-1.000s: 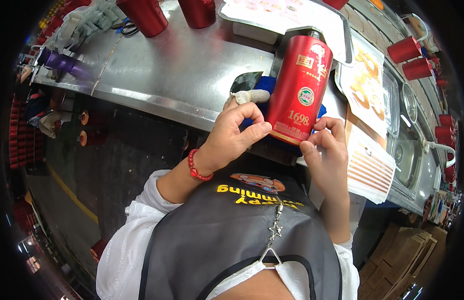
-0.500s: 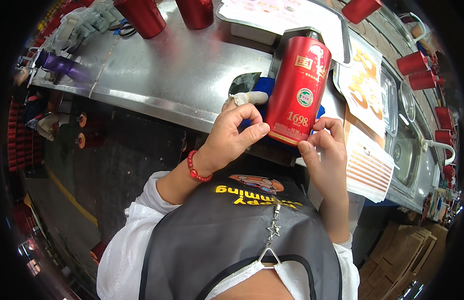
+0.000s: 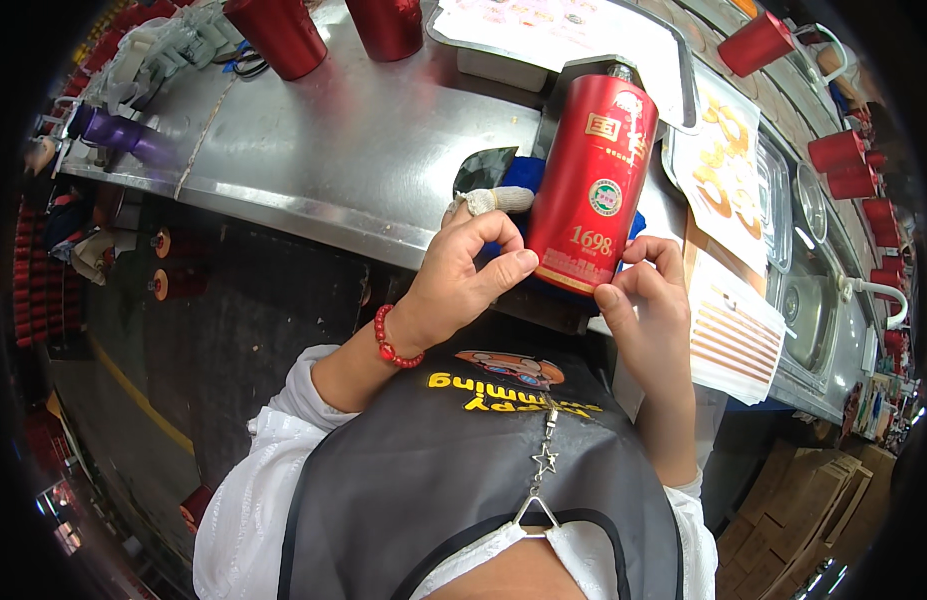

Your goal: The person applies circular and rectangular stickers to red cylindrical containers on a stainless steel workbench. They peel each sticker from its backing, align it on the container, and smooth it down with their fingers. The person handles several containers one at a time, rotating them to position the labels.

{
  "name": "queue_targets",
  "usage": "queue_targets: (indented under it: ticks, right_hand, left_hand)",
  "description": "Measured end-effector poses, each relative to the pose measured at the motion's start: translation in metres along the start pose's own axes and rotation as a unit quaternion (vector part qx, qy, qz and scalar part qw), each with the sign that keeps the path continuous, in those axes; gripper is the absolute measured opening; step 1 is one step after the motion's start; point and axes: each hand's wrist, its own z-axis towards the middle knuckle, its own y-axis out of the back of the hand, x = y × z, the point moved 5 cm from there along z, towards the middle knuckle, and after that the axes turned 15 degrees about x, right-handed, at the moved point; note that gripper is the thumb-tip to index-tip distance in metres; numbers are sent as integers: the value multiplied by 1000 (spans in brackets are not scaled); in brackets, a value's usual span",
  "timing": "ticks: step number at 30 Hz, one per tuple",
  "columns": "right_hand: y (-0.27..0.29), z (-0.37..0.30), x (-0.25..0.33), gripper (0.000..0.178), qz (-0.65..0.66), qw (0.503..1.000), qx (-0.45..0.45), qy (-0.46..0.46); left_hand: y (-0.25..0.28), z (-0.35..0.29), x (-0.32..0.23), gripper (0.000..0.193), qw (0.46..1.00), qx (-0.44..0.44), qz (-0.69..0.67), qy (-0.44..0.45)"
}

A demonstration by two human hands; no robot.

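Standing upright at the near edge of the stainless steel counter (image 3: 333,150): tall red cylindrical bottle with gold label (image 3: 591,180). Pinching its lower edge from 8 o'clock: left hand (image 3: 463,275), one finger wrapped in white tape. Gripping the base from 4 o'clock: right hand (image 3: 648,300). Crowding behind at 9 o'clock: blue cloth (image 3: 518,175). Lying at 3 o'clock: printed paper sheets (image 3: 728,320). Standing at 11 o'clock, well apart: two more red cylinders (image 3: 328,30).

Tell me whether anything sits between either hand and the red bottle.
Nothing visible does. The left hand and right hand both have fingertips on the lower end of the red bottle. A blue cloth lies behind the bottle, not between.
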Motion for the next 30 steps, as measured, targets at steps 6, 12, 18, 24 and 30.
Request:
queue_targets:
  ticks: [6, 12, 18, 24, 30]
  right_hand:
    - [1, 0, -2, 20, 5, 1000, 2, 4]
    - [-1, -1, -5, 24, 18, 1000, 10, -20]
    - [-1, -1, -7, 22, 17, 1000, 7, -13]
    - [0, 0, -5, 20, 7, 1000, 4, 7]
    - [-1, -1, -7, 20, 20, 1000, 4, 4]
  left_hand:
    - [-1, 1, 2, 23, 1000, 4, -6, 10]
    - [-1, 0, 0, 21, 1000, 2, -3, 13]
    - [-1, 1, 0, 22, 1000, 4, 0, 6]
    - [-1, 1, -2, 22, 1000, 2, 4, 3]
    - [-2, 1, -3, 22, 1000, 4, 4, 7]
